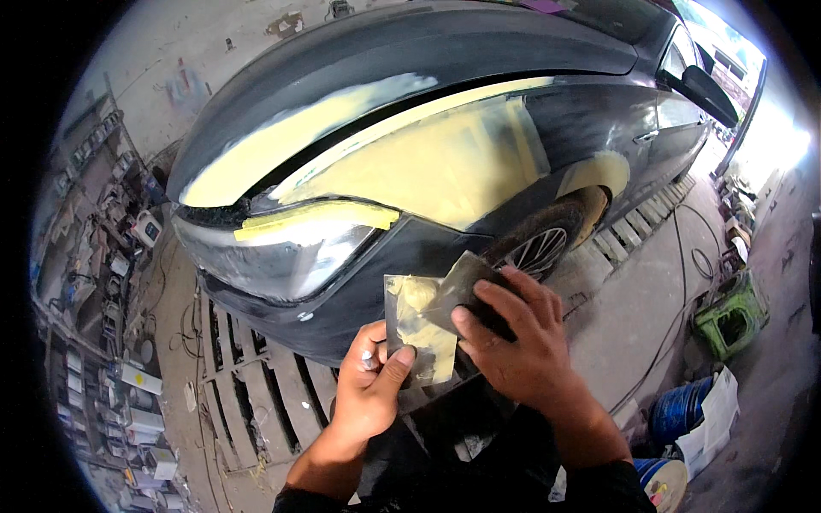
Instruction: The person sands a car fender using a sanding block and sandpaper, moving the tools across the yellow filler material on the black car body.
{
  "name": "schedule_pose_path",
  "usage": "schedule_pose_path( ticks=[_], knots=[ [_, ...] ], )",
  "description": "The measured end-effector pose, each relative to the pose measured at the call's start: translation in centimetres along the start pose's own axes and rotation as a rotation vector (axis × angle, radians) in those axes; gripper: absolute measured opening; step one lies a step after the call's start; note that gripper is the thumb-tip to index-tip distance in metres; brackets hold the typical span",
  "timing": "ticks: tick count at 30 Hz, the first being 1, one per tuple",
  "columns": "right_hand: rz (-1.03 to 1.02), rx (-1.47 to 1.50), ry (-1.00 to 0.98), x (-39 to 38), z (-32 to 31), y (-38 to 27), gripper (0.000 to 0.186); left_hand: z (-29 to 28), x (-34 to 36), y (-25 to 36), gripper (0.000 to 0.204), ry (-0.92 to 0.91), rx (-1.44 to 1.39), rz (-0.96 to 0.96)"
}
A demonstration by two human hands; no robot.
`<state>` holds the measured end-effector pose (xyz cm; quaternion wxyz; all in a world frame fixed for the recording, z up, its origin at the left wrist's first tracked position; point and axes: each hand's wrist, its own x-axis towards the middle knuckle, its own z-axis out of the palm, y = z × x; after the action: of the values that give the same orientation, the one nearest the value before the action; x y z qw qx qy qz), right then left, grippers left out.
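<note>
My left hand (369, 385) grips a flat metal plate (440, 363) smeared with pale yellow body filler (416, 295), its thumb pressed on the near face. In my right hand (526, 342) is a dark filler spreader (469, 286), pinched between thumb and fingers. The spreader's edge lies over the plate, against the filler. Beyond both hands stands a dark grey car (590, 111). Yellow filler coats much of its front fender (428, 171) and a strip along the hood edge (282, 145). Yellow masking tape (316, 216) runs along the top of the headlight (282, 261).
Slatted wooden pallets (274, 389) lie on the floor beside the bumper. Shelves with bottles and boxes (111, 342) line the left. At right are a green plastic stool (729, 315), a blue bucket (680, 410) and a cable (654, 376) on the floor.
</note>
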<state>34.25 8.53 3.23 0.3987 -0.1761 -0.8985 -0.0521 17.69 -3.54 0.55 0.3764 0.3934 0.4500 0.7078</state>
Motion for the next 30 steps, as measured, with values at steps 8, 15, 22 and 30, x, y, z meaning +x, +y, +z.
schedule_pose_path(
  ticks=[8,15,22,30],
  knots=[
    [0.185,0.404,-0.031,-2.5,0.5,2.5,0.044,-3.0,0.0,-1.4,0.028,0.298,0.641,0.495],
    [0.415,0.776,0.035,-4.8,0.2,3.8,0.044,-8.0,1.3,-2.1,0.039,0.258,-0.074,0.294],
    [0.696,0.791,0.148,-8.5,-1.4,5.1,0.045,-10.2,4.7,-4.3,0.043,0.28,-0.169,0.204],
    [0.927,0.639,0.321,-11.4,-5.1,4.0,0.051,-9.8,6.1,-6.0,0.04,0.192,-0.131,0.351]
  ],
)
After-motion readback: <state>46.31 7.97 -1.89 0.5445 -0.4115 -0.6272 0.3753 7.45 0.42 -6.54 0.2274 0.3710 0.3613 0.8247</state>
